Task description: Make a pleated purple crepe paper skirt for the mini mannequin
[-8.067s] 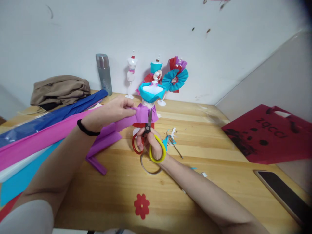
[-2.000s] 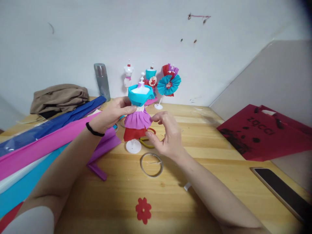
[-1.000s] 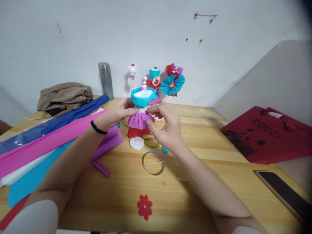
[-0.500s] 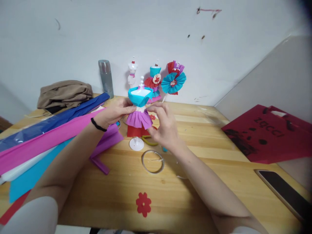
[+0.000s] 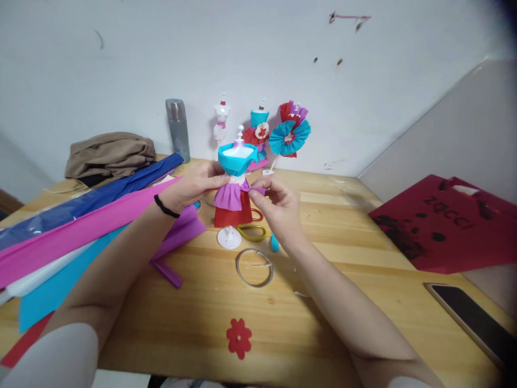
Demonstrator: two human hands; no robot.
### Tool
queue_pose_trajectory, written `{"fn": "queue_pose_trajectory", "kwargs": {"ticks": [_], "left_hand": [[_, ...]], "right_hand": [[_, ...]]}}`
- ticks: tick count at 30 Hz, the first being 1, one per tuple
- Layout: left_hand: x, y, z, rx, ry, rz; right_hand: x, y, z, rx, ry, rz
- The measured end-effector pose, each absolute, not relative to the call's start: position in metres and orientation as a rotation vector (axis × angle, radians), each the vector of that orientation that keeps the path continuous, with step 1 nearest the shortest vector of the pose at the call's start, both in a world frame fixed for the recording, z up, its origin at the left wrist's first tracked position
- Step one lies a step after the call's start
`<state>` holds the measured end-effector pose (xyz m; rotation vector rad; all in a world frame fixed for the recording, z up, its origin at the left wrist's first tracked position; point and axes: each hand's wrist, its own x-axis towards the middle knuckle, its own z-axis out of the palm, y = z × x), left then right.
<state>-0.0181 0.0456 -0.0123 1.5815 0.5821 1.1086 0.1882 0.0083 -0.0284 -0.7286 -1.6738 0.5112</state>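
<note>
A small white dress-form mannequin (image 5: 235, 153) stands on its round base (image 5: 229, 238), dressed in a turquoise wrapped top and a red lower layer (image 5: 232, 217). Over the red hangs a gathered purple crepe-paper skirt (image 5: 229, 198). My left hand (image 5: 197, 187) grips the mannequin's waist, thumb in front and fingers partly hidden behind. At the right of the waist, my right hand (image 5: 278, 202) pinches the free end of the purple paper between thumb and fingers. Beside the base lie yellow scissor-like handles (image 5: 253, 238), and a thin ring (image 5: 238, 271) rests nearer me.
Behind stand a barer mannequin (image 5: 222, 113), two decorated ones and a steel flask (image 5: 177, 132). Crepe-paper rolls (image 5: 121, 210) and a brown cloth (image 5: 111, 153) lie left. A red paper flower (image 5: 238, 338) is in front; a red bag (image 5: 444, 226) and phone (image 5: 468, 318) are right.
My right hand has drawn the purple paper's end out to the right, uncovering more red layer and the handles. My left hand keeps its hold at the waist. The view has shifted slightly.
</note>
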Motion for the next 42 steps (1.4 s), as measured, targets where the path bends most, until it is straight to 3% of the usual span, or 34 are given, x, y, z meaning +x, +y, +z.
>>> {"fn": "queue_pose_trajectory", "kwargs": {"ticks": [2, 7, 11, 26, 42], "left_hand": [[-0.017, 0.044, -0.011, 1.581, 0.561, 1.101], [-0.013, 0.039, -0.006, 1.598, 0.565, 1.097], [-0.013, 0.038, -0.005, 1.663, 0.557, 1.091], [-0.009, 0.036, -0.007, 1.79, 0.607, 0.98], [-0.011, 0.038, -0.008, 1.77, 0.586, 0.984]], "right_hand": [[0.187, 0.008, -0.029, -0.732, -1.665, 0.52], [0.185, 0.002, -0.026, -0.688, -1.833, 0.094], [0.184, -0.001, -0.024, -0.682, -1.88, -0.022], [0.185, -0.003, -0.016, -0.73, -1.832, 0.138], [0.184, 0.003, -0.017, -0.773, -1.653, 0.575]]}}
